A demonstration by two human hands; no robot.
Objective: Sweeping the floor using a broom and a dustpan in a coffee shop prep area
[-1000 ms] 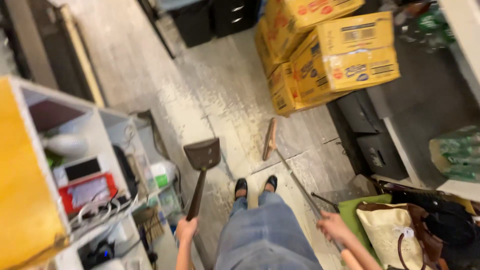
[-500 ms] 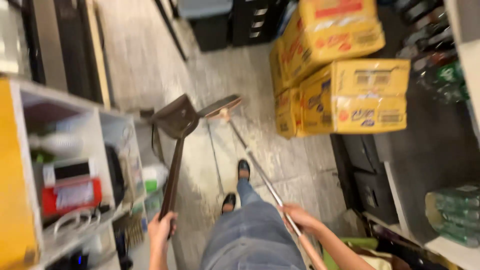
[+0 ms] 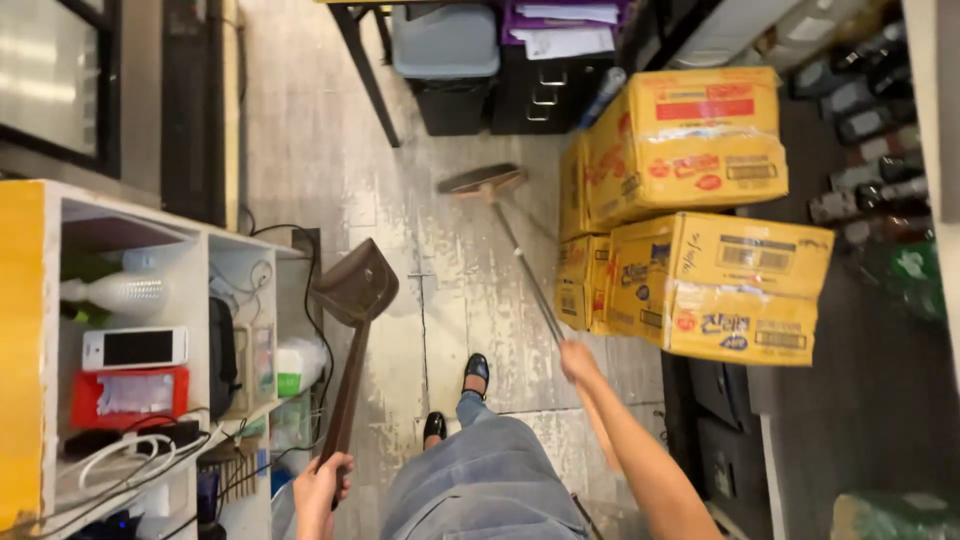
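Observation:
My left hand (image 3: pixel 320 480) grips the long handle of a brown dustpan (image 3: pixel 355 288), whose pan hangs just above the floor beside the shelf unit. My right hand (image 3: pixel 578 360) holds the thin metal pole of a broom (image 3: pixel 484 183); its brush head rests on the tiled floor far ahead, near the black cabinet. My legs in blue jeans and black shoes (image 3: pixel 476 368) stand between the two tools.
Stacked yellow cardboard boxes (image 3: pixel 700 210) crowd the right side of the aisle. A white shelf unit (image 3: pixel 150 340) with a phone, cables and bottles lines the left. A grey bin (image 3: pixel 445 45) and black drawers stand at the far end. Bottles fill the dark shelf at right.
The broom head has pushed forward and to the right along the floor as my right arm stretched out. The dustpan stays at my left; the view has tilted further ahead.

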